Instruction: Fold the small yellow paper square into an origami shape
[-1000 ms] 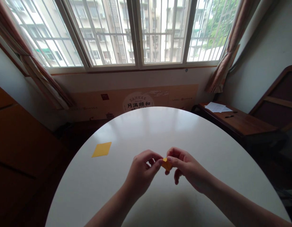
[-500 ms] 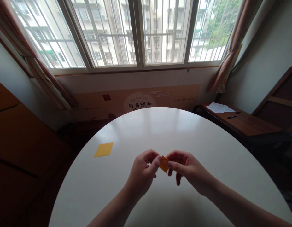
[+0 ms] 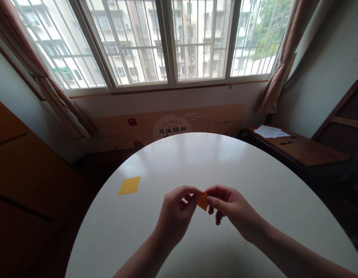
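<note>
A small folded piece of orange paper is held just above the white table, between the fingertips of both hands. My left hand pinches its left side, with the index finger reaching over the top edge. On the other side, my right hand grips the paper between thumb and index finger, the lower fingers hanging loosely curled. Parts of the folds are hidden behind the fingers. A flat yellow square of paper lies by itself on the table to the left.
The round white table fills the middle. Beyond its right edge stands a brown wooden bench bearing white sheets and a dark pen. A barred window and a printed panel are behind.
My left index finger has stretched further over the top of the folded paper, and the left thumb has shifted. The right hand keeps its pinch. The whole view has shifted slightly.
</note>
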`<state>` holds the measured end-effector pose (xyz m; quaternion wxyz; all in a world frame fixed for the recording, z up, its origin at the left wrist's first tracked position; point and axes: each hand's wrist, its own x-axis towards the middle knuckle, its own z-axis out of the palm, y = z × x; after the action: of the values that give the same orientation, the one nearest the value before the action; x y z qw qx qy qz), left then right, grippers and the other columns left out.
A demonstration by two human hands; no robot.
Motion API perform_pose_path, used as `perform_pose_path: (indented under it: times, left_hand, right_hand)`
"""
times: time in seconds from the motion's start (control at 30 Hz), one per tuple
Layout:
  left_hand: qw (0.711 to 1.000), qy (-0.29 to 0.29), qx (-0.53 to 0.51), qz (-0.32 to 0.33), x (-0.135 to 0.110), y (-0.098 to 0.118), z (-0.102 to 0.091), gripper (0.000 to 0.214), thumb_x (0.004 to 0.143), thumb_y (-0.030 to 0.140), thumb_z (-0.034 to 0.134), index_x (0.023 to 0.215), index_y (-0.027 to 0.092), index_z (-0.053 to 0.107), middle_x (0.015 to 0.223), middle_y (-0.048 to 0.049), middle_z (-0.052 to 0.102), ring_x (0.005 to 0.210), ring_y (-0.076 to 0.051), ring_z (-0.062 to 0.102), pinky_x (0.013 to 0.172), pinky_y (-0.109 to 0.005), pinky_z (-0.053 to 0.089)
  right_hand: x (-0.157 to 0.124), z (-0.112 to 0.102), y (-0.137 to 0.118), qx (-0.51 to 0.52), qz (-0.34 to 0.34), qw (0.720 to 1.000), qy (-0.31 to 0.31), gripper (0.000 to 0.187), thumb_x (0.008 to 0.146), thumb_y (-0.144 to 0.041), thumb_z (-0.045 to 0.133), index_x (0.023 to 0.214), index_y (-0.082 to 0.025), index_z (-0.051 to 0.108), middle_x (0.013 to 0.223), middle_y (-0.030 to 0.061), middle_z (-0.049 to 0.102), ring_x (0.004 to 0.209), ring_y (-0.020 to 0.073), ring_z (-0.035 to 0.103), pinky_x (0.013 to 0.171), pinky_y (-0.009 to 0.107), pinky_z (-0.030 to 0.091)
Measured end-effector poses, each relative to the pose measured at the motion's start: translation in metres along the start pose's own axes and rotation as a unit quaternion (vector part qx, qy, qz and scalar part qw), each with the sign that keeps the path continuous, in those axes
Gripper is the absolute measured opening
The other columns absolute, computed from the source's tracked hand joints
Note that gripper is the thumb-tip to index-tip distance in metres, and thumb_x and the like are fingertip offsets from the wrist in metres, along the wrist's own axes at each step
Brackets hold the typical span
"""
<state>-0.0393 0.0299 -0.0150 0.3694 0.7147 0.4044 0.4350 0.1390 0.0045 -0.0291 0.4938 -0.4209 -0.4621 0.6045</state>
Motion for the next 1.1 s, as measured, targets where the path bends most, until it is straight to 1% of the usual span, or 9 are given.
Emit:
perform_pose_path:
  times: [0.13,0.23,0.43,0.57,0.7,0.8,0.93,1.03,1.1]
  left_hand:
    - [0.999,-0.021,-0.023,-0.016,0.0006,0.0019,0.0008,0.017,0.086,0.021,0.06,0.092,0.017,0.076,0.085,-0.0072,0.074,0.061,-0.015,0.063,0.051,-0.023,0.05]
    - [0.999,-0.03,-0.034,-0.023,0.0008,0.0011,0.0012,0.018,0.086,0.024,0.063,0.095,0.017,0.076,0.086,-0.0079,0.074,0.062,-0.015,0.063,0.053,-0.024,0.052]
    - [0.999,-0.043,-0.02,-0.023,0.0005,-0.001,0.0001,0.013,0.085,0.028,0.067,0.085,0.016,0.071,0.079,-0.006,0.072,0.063,-0.015,0.062,0.055,-0.025,0.052]
    - [0.999,-0.045,-0.012,-0.018,0.001,-0.0024,0.0001,0.015,0.089,0.029,0.062,0.085,0.016,0.068,0.078,-0.0053,0.069,0.062,-0.015,0.062,0.056,-0.025,0.053]
    - [0.999,-0.028,0.019,0.028,0.0025,-0.0024,0.0002,0.006,0.084,0.016,0.063,0.083,0.017,0.069,0.086,-0.0054,0.069,0.07,-0.015,0.064,0.059,-0.024,0.054]
    - [0.997,-0.021,0.041,0.06,0.0029,-0.0021,0.0001,0.011,0.08,0.009,0.065,0.083,0.018,0.072,0.091,-0.0058,0.067,0.072,-0.015,0.065,0.058,-0.023,0.054]
    - [0.988,-0.002,0.104,0.116,0.002,-0.0023,-0.0009,0.014,0.081,0.01,0.068,0.084,0.021,0.076,0.085,-0.0057,0.064,0.073,-0.017,0.063,0.055,-0.023,0.052]
    - [0.971,-0.004,0.16,0.175,0.0019,-0.0021,-0.0025,0.015,0.086,0.013,0.067,0.086,0.023,0.078,0.082,-0.006,0.066,0.078,-0.019,0.062,0.066,-0.029,0.054]
    - [0.963,-0.014,0.173,0.207,0.0025,-0.0018,-0.0031,0.017,0.089,0.013,0.065,0.09,0.024,0.077,0.083,-0.0058,0.07,0.079,-0.019,0.062,0.073,-0.032,0.054]
  right_hand:
    - [-0.0002,-0.0001,-0.0001,0.001,-0.011,1.0,0.01,0.029,0.078,-0.041,0.078,0.092,-0.016,0.074,0.078,0.0048,0.069,0.07,0.0168,0.061,0.048,0.023,0.049]
    - [-0.0005,0.0001,0.0006,-0.001,-0.014,1.0,0.017,0.03,0.077,-0.042,0.078,0.092,-0.016,0.074,0.077,0.0053,0.069,0.069,0.0169,0.06,0.048,0.023,0.049]
    - [-0.0007,0.0,0.003,0.016,-0.004,0.999,0.031,0.029,0.076,-0.042,0.079,0.092,-0.017,0.075,0.078,0.0052,0.069,0.072,0.0183,0.061,0.049,0.024,0.049]
    - [-0.0015,-0.0012,0.0033,0.049,0.021,0.998,0.025,0.029,0.076,-0.039,0.08,0.094,-0.018,0.076,0.082,0.0056,0.07,0.073,0.0175,0.06,0.049,0.023,0.048]
    - [-0.0012,-0.0013,0.0016,0.069,0.031,0.997,0.019,0.028,0.075,-0.037,0.082,0.095,-0.018,0.077,0.081,0.0054,0.069,0.073,0.0165,0.059,0.049,0.021,0.047]
    - [-0.001,-0.0004,0.0011,0.064,0.025,0.998,0.014,0.027,0.078,-0.037,0.081,0.096,-0.017,0.076,0.083,0.0058,0.07,0.074,0.0164,0.06,0.05,0.021,0.048]
    - [-0.0011,0.0008,0.0036,0.057,0.016,0.998,0.013,0.024,0.081,-0.037,0.078,0.095,-0.017,0.074,0.084,0.006,0.069,0.078,0.0177,0.062,0.054,0.023,0.051]
    - [-0.0005,0.0013,0.0063,0.063,0.016,0.998,0.013,0.023,0.082,-0.036,0.077,0.094,-0.017,0.073,0.082,0.0052,0.068,0.079,0.0181,0.062,0.058,0.026,0.054]
    - [0.0,0.0015,0.0072,0.063,0.014,0.998,0.014,0.022,0.082,-0.035,0.076,0.094,-0.017,0.073,0.082,0.0049,0.068,0.079,0.0184,0.063,0.06,0.028,0.056]
